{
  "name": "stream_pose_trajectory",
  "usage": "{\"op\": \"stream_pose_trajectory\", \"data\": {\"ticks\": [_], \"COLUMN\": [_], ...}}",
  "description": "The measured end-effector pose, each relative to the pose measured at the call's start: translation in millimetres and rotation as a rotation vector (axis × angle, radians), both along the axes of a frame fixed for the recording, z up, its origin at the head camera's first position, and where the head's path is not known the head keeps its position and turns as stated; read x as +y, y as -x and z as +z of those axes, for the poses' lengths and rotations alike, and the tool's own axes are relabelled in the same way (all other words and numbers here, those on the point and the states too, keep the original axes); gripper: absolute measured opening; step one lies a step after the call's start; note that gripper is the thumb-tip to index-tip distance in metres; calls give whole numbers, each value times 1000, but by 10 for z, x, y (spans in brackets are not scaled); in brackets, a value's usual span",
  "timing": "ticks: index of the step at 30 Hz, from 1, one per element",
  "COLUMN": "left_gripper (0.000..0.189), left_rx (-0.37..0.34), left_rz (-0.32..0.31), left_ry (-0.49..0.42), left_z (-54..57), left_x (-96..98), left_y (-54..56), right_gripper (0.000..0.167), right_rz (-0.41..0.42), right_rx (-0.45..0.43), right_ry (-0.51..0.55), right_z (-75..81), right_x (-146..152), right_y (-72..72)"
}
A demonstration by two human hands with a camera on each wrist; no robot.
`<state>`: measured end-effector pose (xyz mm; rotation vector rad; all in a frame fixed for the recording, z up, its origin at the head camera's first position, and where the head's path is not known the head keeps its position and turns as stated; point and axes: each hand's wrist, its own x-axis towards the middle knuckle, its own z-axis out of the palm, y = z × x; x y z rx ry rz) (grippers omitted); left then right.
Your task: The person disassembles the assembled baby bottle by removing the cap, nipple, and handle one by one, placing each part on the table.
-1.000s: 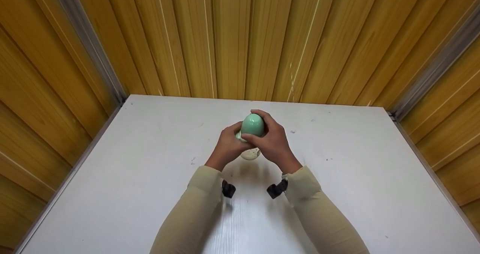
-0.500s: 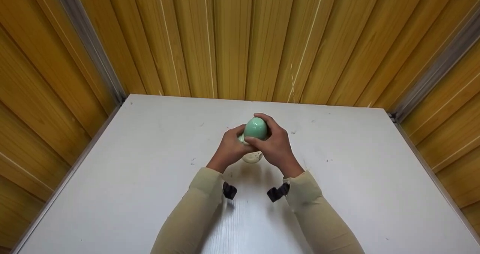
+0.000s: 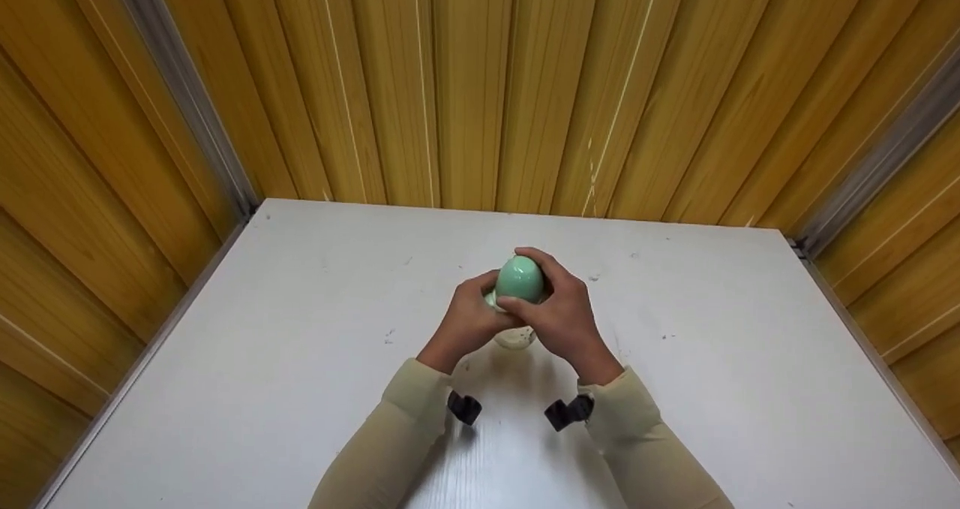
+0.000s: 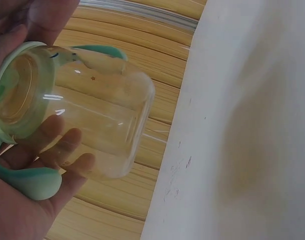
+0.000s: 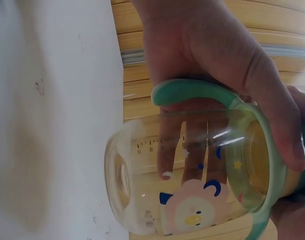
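Note:
A clear baby bottle [image 3: 514,338] with a pale green collar and two green handles is held upright above the table, its base showing below the hands. My left hand [image 3: 469,317] grips it near the neck; in the right wrist view the fingers of that left hand [image 5: 207,50] pass behind the bottle [image 5: 142,175], which bears a cartoon print and a measuring scale. My right hand [image 3: 564,314] grips the glossy green domed cap [image 3: 520,279] at the top, thumb in front. Whether the cap sits fully on the collar is hidden by the fingers.
A white table [image 3: 300,359] with small dark marks lies under the hands. Yellow wood-patterned panels [image 3: 465,88] stand behind it and at both sides, with grey metal posts [image 3: 187,81] in the corners.
Both hands, with the bottle and cap, sit slightly lower and further right in the head view, which has itself shifted a little. The grips look the same.

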<state>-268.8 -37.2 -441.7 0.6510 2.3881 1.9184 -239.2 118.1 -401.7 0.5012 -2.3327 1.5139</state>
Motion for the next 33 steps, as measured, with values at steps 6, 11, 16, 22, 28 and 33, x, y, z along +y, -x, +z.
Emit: {"op": "stream_pose_trajectory", "data": {"ticks": [6,11,16,22,28,33], "left_gripper": [55,57,57,59,58,54], "left_rx": [9,-14,0,1,3,31], "left_rz": [1,7,7,7,6,3], "left_ry": [-12,20,35,35,25,17], "left_z": [-39,-51,-20,-13,-67,-75], "left_x": [32,50,52,47,44,31], "left_y": [-2,-19,-21,-39,-64,-69], "right_gripper": [63,62,61,61,60,60], "right_rz": [-10,-4,17,42,57,86], "right_rx": [-1,-22,-23,-4,16,14], "right_ry": [19,44,65,69,43,37], "right_z": [-55,-82,-66,-66,-90,-84], "right_x": [31,58,73,81,96,111], "right_y": [-2,-12,-10,-11,-18,-15]}}
